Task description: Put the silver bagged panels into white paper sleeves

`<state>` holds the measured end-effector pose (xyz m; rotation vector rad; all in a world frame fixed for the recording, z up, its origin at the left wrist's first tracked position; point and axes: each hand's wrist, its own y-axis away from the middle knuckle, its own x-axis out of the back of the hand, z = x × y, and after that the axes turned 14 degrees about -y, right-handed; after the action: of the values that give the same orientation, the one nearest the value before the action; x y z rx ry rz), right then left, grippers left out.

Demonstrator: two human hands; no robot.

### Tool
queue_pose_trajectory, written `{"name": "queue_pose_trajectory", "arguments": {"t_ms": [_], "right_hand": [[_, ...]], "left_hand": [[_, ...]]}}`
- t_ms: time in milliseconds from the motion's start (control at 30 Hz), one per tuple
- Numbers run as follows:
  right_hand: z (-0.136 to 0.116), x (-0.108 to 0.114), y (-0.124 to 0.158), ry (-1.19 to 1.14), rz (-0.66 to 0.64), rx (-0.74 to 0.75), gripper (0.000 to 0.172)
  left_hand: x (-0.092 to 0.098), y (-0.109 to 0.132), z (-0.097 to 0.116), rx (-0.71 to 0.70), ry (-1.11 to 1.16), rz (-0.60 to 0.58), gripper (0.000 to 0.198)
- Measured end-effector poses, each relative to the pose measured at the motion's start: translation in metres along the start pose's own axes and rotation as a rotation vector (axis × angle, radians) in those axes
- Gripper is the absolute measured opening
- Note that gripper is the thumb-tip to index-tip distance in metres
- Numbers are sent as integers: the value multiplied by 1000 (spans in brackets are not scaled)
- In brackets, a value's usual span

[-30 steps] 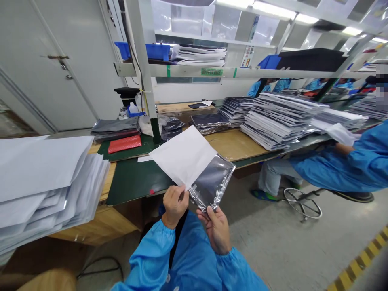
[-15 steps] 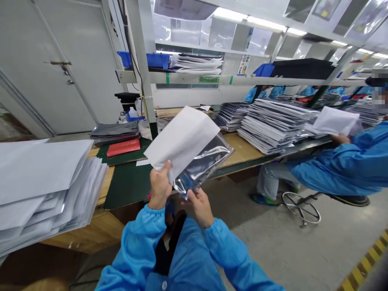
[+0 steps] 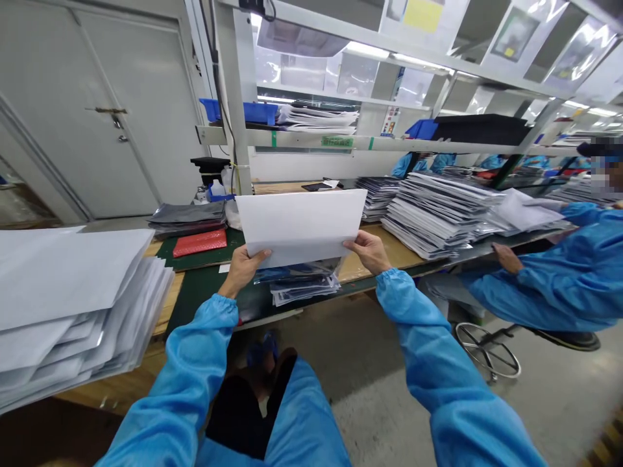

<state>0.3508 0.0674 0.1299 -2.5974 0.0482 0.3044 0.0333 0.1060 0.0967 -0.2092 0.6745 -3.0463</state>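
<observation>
Left hand (image 3: 241, 274) and right hand (image 3: 368, 251) raise one white sheet (image 3: 300, 224).
Fingers (image 3: 257, 257) of both clamp its lower edge; one stack of silver bags (image 3: 302, 285) lies at six o'clock on the worktop (image 3: 389, 250).

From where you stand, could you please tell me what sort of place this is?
It looks like a factory packing line: a long wooden workbench, tall stacks of flat foil-and-paper packets, and a seated co-worker in a blue smock.

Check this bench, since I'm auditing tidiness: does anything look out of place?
The pile of white sheets on the left fans out unevenly and appears to overhang the bench edge, so it could slip. The stack of foil-backed packets also leans.
</observation>
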Motion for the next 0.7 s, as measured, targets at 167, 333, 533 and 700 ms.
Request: {"name": "queue_pose_trajectory", "arguments": {"t_ms": [167, 333, 533, 700], "right_hand": [[5, 14, -2, 34, -28, -46, 41], [-4, 17, -4, 31, -33, -12, 38], [0, 17, 1, 23, -37, -88, 42], [26, 21, 11, 100, -83, -214, 37]], "left_hand": [[2, 0, 7, 18, -73, -36, 57], [4, -6, 19, -33, -110, -58, 58], [6, -7, 16, -19, -114, -76, 58], [5, 6, -13, 54, -132, -106, 59]]}}
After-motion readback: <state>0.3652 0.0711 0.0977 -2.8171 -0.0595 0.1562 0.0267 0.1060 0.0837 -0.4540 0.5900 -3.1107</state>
